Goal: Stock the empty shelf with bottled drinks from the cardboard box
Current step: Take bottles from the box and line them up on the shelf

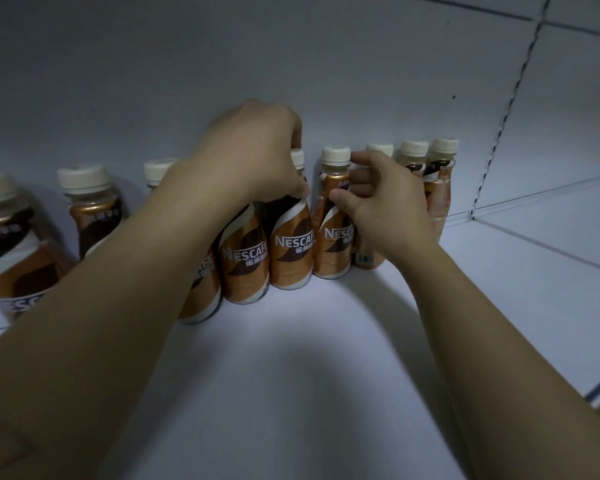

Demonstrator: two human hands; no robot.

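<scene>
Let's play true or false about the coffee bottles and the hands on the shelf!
1. The brown-and-orange plastic coffee bottles have cream caps. True.
2. The left hand grips a bottle near its top. True.
3. The bottles are lying flat on the white metal shelf. False: they stand upright.
4. The right hand holds a cardboard box. False: it touches a bottle; no box shows.
5. The shelf's front part is bare. True.

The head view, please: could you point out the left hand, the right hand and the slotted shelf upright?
left hand (pixel 257 157), head view, on its back.
right hand (pixel 381 199), head view, on its back.
slotted shelf upright (pixel 499 126), head view, on its middle stretch.
</scene>
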